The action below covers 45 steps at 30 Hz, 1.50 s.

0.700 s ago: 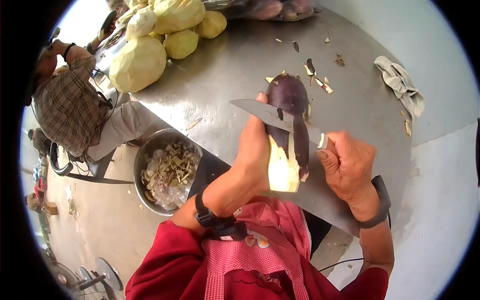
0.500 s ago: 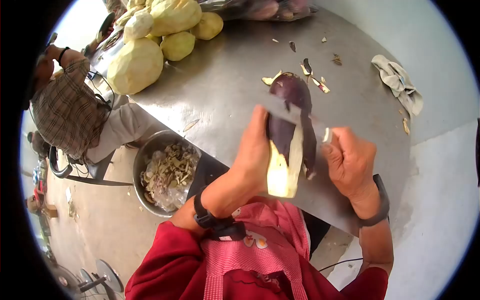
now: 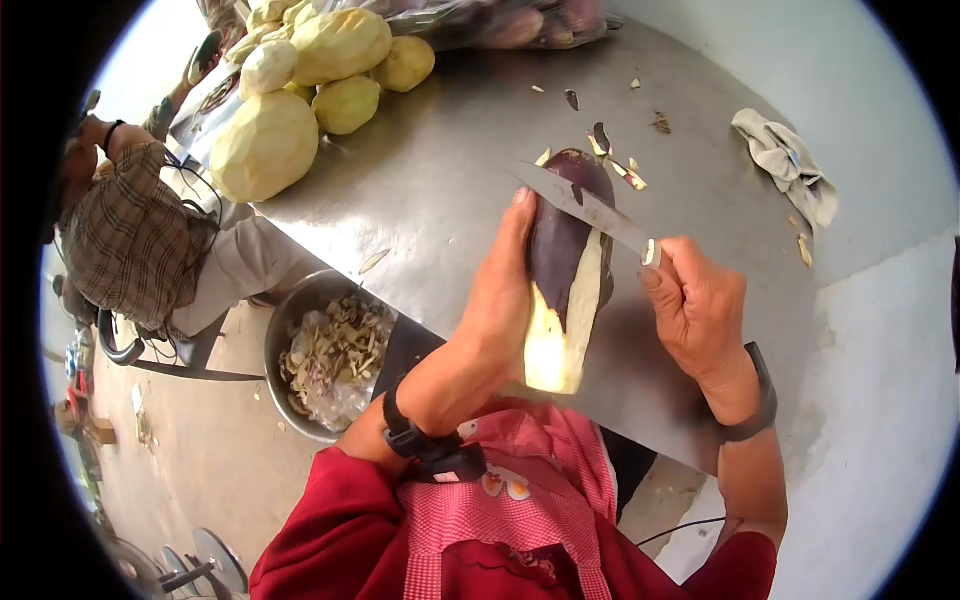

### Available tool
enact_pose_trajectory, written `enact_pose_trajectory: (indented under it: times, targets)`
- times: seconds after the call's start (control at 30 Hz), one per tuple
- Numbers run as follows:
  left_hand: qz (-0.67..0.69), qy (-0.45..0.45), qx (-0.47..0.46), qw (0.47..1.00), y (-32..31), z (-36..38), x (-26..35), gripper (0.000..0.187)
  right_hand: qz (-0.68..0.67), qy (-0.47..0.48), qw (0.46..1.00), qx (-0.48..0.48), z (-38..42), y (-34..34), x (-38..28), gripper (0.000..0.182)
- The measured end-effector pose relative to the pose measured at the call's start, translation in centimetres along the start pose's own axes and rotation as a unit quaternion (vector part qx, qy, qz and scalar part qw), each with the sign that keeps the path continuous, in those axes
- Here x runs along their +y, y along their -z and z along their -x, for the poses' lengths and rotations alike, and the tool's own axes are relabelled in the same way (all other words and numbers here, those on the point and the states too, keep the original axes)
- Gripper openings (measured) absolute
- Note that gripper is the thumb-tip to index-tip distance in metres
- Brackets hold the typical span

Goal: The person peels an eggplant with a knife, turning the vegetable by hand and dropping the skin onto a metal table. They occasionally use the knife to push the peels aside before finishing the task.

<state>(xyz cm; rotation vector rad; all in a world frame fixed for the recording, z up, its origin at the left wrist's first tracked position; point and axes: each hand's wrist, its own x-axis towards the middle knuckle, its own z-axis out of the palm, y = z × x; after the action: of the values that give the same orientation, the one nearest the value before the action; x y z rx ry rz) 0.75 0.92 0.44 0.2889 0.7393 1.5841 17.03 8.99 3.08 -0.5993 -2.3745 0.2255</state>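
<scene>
A large eggplant [image 3: 562,262] stands out over the metal table, dark purple above, with pale peeled flesh at its near end and in a strip up its right side. My left hand [image 3: 497,300] grips it from the left, thumb upward along the skin. In my right hand [image 3: 700,318] is the handle of a knife [image 3: 600,212]. Its blade lies across the upper part of the eggplant, the tip near my left thumb, with a small dark scrap of skin on the blade.
Peeled pale vegetables [image 3: 262,148] and a plastic bag [image 3: 500,25] lie at the back. A metal bowl of peelings [image 3: 335,350] stands below the table's left edge. A cloth [image 3: 785,165] lies at right. Another person [image 3: 130,240] sits at left.
The knife has shifted slightly up and its blade now shows sharply instead of blurred. The dangling flap of skin on the eggplant's right side no longer shows. The whole view has shifted a little.
</scene>
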Motion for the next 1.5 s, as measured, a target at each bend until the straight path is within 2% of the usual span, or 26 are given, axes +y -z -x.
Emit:
enact_pose_trajectory:
  times: [0.07, 0.2, 0.33, 0.4, 0.53, 0.63, 0.7, 0.8, 0.87, 0.93, 0.97, 1.03, 1.13, 1.2, 1.27, 1.43, 1.5]
  targets:
    - [-0.025, -0.001, -0.029, 0.999, 0.0, -0.1, 0.1, 0.064, -0.013, -0.001, 1.0, 0.014, -0.1, -0.1, 0.2, 0.021]
    - [0.01, -0.005, 0.0, 1.0, -0.2, -0.1, 0.3, 0.065, -0.029, 0.018, 0.999, 0.011, 0.1, 0.1, -0.1, 0.022]
    - [-0.03, -0.008, -0.004, 0.999, 0.0, -0.4, 0.3, 0.069, -0.045, 0.036, 0.998, 0.004, 0.2, -0.1, -0.3, 0.023]
    - [-0.014, -0.013, -0.041, 0.999, 0.1, -0.2, 0.3, 0.062, -0.027, 0.026, 0.999, -0.002, 0.1, 0.0, -0.3, 0.023]
    - [-0.019, -0.009, -0.041, 0.999, 0.1, 0.0, 0.4, 0.062, -0.025, 0.038, 0.999, 0.005, 0.0, -0.2, -0.2, 0.023]
    - [-0.011, -0.009, -0.002, 1.0, 0.0, 0.1, 0.4, 0.065, -0.015, 0.029, 0.999, -0.007, 0.1, -0.1, -0.1, 0.023]
    - [-0.015, 0.01, -0.026, 1.0, 0.0, 0.2, 0.6, 0.065, 0.048, -0.013, 0.998, 0.027, 0.2, -0.2, 0.3, 0.022]
    - [-0.03, 0.003, -0.051, 0.998, -0.4, 1.0, 0.6, 0.066, 0.032, -0.072, 0.995, 0.063, -0.1, -0.2, 1.6, 0.02]
    - [-0.009, 0.013, -0.045, 0.999, -0.4, 1.0, 0.7, 0.066, 0.024, -0.059, 0.996, 0.058, -0.2, -0.1, 1.0, 0.019]
    - [-0.005, 0.011, -0.034, 0.999, -0.1, 0.7, 0.8, 0.066, -0.041, -0.061, 0.996, 0.052, -0.1, -0.1, 0.4, 0.019]
    - [0.004, 0.009, -0.081, 0.997, 0.5, 0.8, 1.0, 0.064, -0.041, -0.06, 0.996, 0.053, 0.1, 0.0, 0.1, 0.019]
    - [0.001, 0.003, -0.07, 0.998, 0.3, 0.8, 0.9, 0.065, -0.055, -0.013, 0.998, 0.012, 0.3, 0.0, -0.5, 0.02]
    - [-0.002, 0.002, -0.077, 0.997, 0.1, 0.8, 0.7, 0.064, -0.049, 0.01, 0.999, 0.011, 0.4, 0.0, -0.8, 0.019]
    - [-0.005, -0.004, -0.036, 0.999, -0.6, 0.8, 0.7, 0.067, -0.04, -0.012, 0.999, 0.013, 0.3, 0.2, -0.5, 0.02]
    - [-0.016, -0.005, -0.036, 0.999, -0.6, 0.7, 0.6, 0.066, -0.032, -0.031, 0.999, 0.016, 0.2, 0.2, -0.4, 0.02]
    - [-0.016, -0.028, -0.072, 0.997, 0.0, 0.6, 0.4, 0.062, -0.049, -0.006, 0.999, 0.01, 0.1, 0.9, -0.6, 0.021]
    - [-0.029, -0.019, -0.059, 0.998, 0.4, 0.4, 0.1, 0.062, -0.052, -0.002, 0.999, 0.016, 0.0, 0.9, -0.7, 0.021]
